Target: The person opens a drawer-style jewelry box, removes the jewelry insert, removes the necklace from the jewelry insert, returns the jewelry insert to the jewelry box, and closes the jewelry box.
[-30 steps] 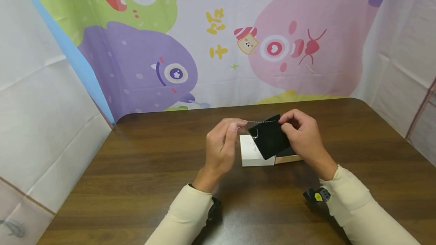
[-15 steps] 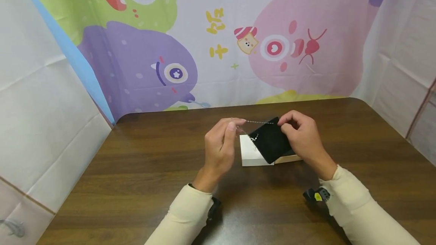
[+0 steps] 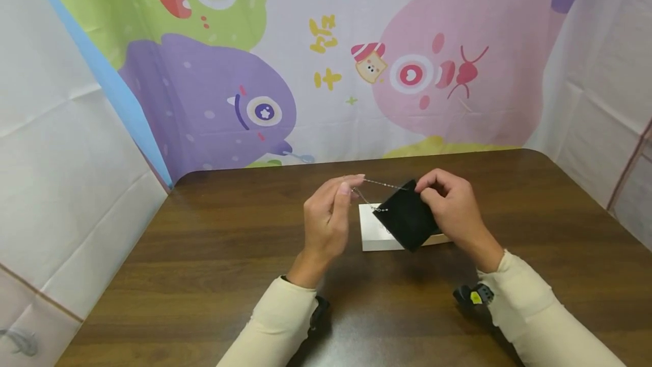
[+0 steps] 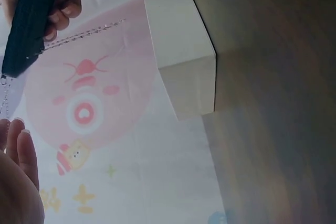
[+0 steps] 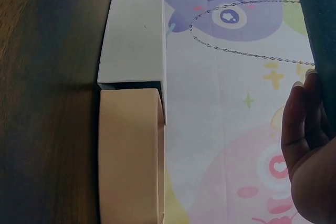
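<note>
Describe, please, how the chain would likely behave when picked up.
The chain is probably floppy, since it bends into a smooth loop beside the black pad. Its fine links suggest little weight and might tangle.

Pad (image 3: 410,221) held above a box sleeve (image 3: 376,230) and tray (image 3: 439,239), toward the table's (image 3: 229,265) far edge.
Sleeve left, tray right, end to end on the table; right hand (image 3: 453,203) at the pad's right, chain (image 3: 385,184) stretching left to the left hand (image 3: 328,214); cloth (image 3: 326,123) behind the far edge.
</note>
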`<state>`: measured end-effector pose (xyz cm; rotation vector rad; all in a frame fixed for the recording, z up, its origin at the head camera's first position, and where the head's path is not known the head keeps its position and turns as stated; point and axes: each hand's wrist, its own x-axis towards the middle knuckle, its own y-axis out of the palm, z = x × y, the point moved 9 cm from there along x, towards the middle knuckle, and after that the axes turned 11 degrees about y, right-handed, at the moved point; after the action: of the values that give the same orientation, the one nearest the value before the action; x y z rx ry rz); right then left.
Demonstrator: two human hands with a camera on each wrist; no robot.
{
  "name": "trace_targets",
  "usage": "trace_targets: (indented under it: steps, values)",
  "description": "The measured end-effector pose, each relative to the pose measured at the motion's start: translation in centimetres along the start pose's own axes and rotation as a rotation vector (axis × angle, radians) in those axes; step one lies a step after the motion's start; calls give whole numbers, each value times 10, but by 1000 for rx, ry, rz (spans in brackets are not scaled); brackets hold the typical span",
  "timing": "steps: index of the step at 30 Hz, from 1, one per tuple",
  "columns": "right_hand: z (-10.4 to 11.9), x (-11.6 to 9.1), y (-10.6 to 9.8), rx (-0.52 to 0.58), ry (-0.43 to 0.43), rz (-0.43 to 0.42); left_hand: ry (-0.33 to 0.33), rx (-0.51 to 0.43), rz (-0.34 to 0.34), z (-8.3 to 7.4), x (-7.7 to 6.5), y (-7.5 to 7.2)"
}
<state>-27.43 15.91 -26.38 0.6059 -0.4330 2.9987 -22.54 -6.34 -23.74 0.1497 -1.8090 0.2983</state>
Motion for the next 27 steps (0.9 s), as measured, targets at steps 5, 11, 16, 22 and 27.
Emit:
trace_targets:
  steps: [5,11,16,22,27]
  values:
    - [0,-1,2,9,-1,15,-15,-11,-9,1,-1,-2]
    - [1,-1,1,21,-1,15,-17,-10,-4,2,0,-1]
    - [4,-1,1,44,-22,18,-20,10,0,4,-2,-1]
    - [6,-1,0,69,-29,24,-30,24,12,5,-2,-1]
    - [5,-1,0,92,-12,23,-38,32,17,6,-3,0]
